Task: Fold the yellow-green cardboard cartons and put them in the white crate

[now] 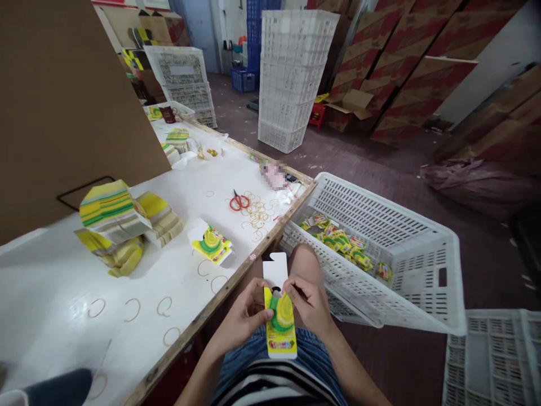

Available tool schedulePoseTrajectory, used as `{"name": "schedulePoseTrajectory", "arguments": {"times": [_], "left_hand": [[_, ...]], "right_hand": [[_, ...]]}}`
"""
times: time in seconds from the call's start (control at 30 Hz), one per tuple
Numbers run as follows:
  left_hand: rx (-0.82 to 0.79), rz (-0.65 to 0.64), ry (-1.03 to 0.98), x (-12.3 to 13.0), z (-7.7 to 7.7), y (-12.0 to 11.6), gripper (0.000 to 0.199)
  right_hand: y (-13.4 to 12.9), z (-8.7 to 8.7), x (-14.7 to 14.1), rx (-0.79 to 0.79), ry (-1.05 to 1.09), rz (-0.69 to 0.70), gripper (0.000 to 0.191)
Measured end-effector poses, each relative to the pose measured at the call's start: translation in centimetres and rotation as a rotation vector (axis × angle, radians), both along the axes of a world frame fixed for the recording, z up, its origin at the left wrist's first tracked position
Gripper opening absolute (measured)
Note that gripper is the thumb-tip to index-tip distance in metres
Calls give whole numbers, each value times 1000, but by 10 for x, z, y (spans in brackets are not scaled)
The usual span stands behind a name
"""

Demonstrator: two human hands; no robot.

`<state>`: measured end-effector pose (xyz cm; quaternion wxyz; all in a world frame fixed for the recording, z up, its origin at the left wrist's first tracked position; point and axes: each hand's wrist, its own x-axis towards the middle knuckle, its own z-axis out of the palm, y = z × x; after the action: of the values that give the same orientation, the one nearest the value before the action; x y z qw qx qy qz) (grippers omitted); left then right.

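A yellow and green crayon box [281, 324] with its white top flap raised is held upright over my lap. My left hand [248, 314] grips its left side, the thumb lying across the front. At the upper right edge, near the opening, my right hand [310, 304] pinches the box with thumb and fingertips. Whether that hand also holds something small cannot be seen. On the white table [181, 304] to my left lie several more crayon boxes [211, 242], flattened. Behind them are bundled stacks of cartons [107, 211].
Red-handled scissors [239, 201] and a pile of rubber bands [257, 213] lie on the table. To my right, a white plastic crate [416, 237] contains small yellow-green packs [342, 242]. White crates [293, 79] and cardboard boxes [397, 73] are stacked behind. A brown board [67, 96] stands at left.
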<state>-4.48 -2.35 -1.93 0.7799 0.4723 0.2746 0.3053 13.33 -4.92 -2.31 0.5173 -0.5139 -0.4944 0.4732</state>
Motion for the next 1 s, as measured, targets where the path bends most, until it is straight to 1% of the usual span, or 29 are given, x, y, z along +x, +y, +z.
{"name": "schedulePoseTrajectory", "arguments": {"times": [0.03,0.1,0.13,0.17,0.2,0.3,0.33,0.4,0.47,0.5,0.57,0.63,0.7,0.8,0.9,1.0], "left_hand": [[-5,14,9,0,-1,0,41],[-2,33,27,0,-3,0,64],[4,36,35,0,-4,1,74],[17,37,48,0,-5,1,78],[35,33,67,0,-6,1,77],[111,58,137,-1,-7,2,54],[137,76,157,-1,-7,2,49],[176,119,192,0,-8,2,43],[205,156,244,2,-8,2,43],[223,173,274,2,-9,1,43],[264,194,328,3,-9,1,42],[310,190,370,2,-10,1,42],[340,155,392,1,-9,1,43],[348,122,380,0,-9,0,44],[307,152,337,1,-9,0,45],[225,193,260,2,-9,1,45]], "right_hand": [[0,-1,-1,7,7,-37,31],[0,-4,-5,-6,59,-117,22],[0,-6,-6,-24,94,-145,26],[1,-8,-7,-36,121,-162,33],[1,-9,-8,-40,128,-166,36],[2,-11,-5,13,37,-145,25],[2,-11,-3,44,-2,-145,24],[2,-9,2,89,-26,-133,32],[1,-8,5,78,8,-76,39],[1,-7,5,44,29,-40,39],[0,-8,3,-58,59,25,36],[1,-11,-1,-151,57,52,42],[2,-13,-4,-203,40,59,42],[5,-16,-7,-230,-7,29,32],[9,-17,-9,-224,-75,6,29],[10,-16,-9,-216,-129,5,35]]}}
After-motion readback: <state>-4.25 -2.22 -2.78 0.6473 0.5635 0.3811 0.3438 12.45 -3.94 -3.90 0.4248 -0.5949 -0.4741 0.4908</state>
